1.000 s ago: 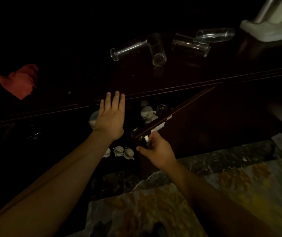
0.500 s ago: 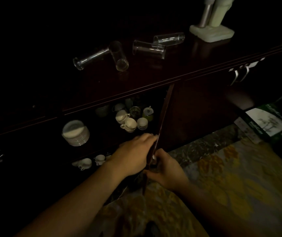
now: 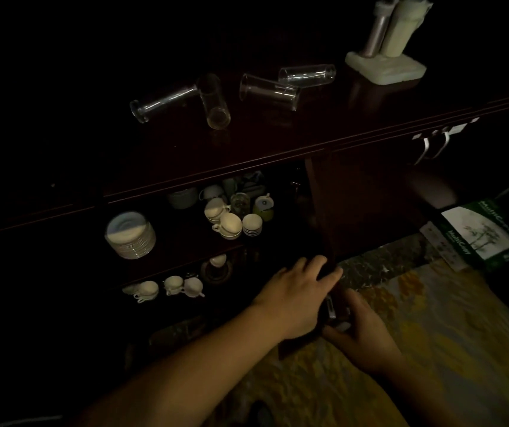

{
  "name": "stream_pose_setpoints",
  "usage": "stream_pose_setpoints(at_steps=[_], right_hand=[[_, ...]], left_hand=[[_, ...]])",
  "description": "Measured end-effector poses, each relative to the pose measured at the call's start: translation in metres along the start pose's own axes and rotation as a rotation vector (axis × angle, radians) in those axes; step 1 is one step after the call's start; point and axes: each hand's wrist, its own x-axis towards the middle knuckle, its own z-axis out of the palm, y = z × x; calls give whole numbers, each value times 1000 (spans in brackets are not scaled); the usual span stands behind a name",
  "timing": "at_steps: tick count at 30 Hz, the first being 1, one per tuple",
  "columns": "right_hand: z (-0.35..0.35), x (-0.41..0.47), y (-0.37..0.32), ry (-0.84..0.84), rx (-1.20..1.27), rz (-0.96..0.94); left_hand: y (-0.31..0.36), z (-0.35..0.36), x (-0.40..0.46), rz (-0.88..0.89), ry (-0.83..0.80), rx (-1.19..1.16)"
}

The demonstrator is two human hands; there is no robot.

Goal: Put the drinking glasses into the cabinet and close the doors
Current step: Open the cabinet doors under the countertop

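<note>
A dark cabinet stands open, cups and a plate stack on its shelves, its door swung out edge-on. Four drinking glasses lie toppled on the tabletop at twelve o'clock. The left hand lies flat-fingered over the door's edge; the right hand curls its grip around the handle. Best to swing the door fully wide before fetching glasses one at a time.

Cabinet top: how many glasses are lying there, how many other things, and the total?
Glasses: 4, all on their sides
White stand: 1
Total: 5
</note>
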Motion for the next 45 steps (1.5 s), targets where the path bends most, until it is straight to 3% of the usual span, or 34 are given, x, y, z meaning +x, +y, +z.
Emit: stream_pose_setpoints(at_steps=[5, 13, 30, 35, 39, 41, 45], right_hand=[[-28, -5, 17, -9, -22, 85], [-58, -3, 40, 203, -104, 233], [-84, -5, 56, 319, -63, 470], [-77, -4, 40, 62, -221, 670], [-62, 10, 13, -332, -483, 556], [-42, 27, -3, -345, -510, 417], [10, 66, -47, -189, -418, 231]], left_hand=[[8, -2, 23, 70, -15, -6], [26, 4, 63, 143, -27, 56], [50, 28, 108, 140, 75, 127], [31, 26, 93, 99, 98, 65], [-13, 22, 60, -4, 164, 50], [-46, 18, 37, -94, 173, 48], [-115, 11, -20, -306, 186, 49]])
